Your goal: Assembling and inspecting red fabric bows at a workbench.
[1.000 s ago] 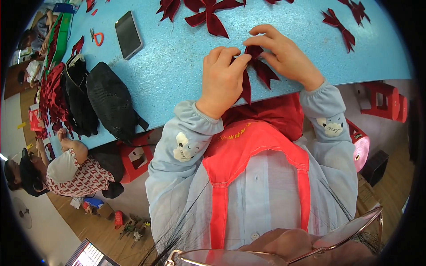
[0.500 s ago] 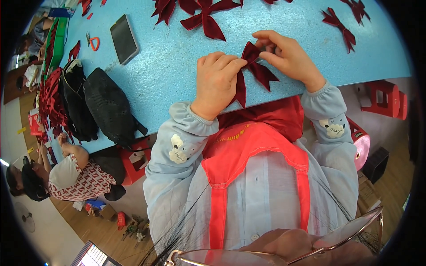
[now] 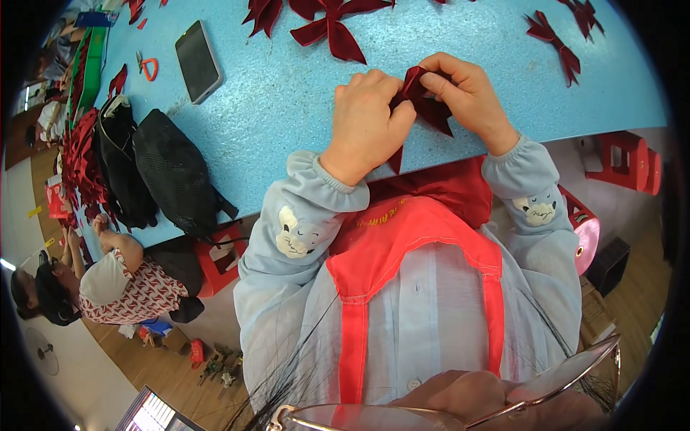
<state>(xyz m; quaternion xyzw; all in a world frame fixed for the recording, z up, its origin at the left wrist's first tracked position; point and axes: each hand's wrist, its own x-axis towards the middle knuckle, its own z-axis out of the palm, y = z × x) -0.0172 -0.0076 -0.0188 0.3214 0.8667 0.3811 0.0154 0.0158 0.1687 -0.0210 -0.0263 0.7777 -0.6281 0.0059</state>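
Note:
Between my two hands, just above the blue table near its front edge, is a dark red velvet ribbon bow (image 3: 434, 113). My left hand (image 3: 368, 118) is closed on the bow's left side, its thumb pressed near the knot. On the other side my right hand (image 3: 467, 90) pinches the upper right loop between thumb and fingers. One ribbon tail hangs down below my left hand, and another slants to the lower right. My fingers hide much of the left loop and the knot.
More red bows (image 3: 330, 29) lie at the far side, with another bow (image 3: 553, 47) at right. A phone (image 3: 199, 62), orange-handled scissors (image 3: 149, 70) and a black mesh bag (image 3: 172, 172) are on the left. Beyond sits a person (image 3: 129, 287) by a ribbon heap (image 3: 80, 158).
My left hand has shifted right and turned, bringing its thumb onto the bow. My right fingers have closed onto the upper loop, and more of the bow is covered.

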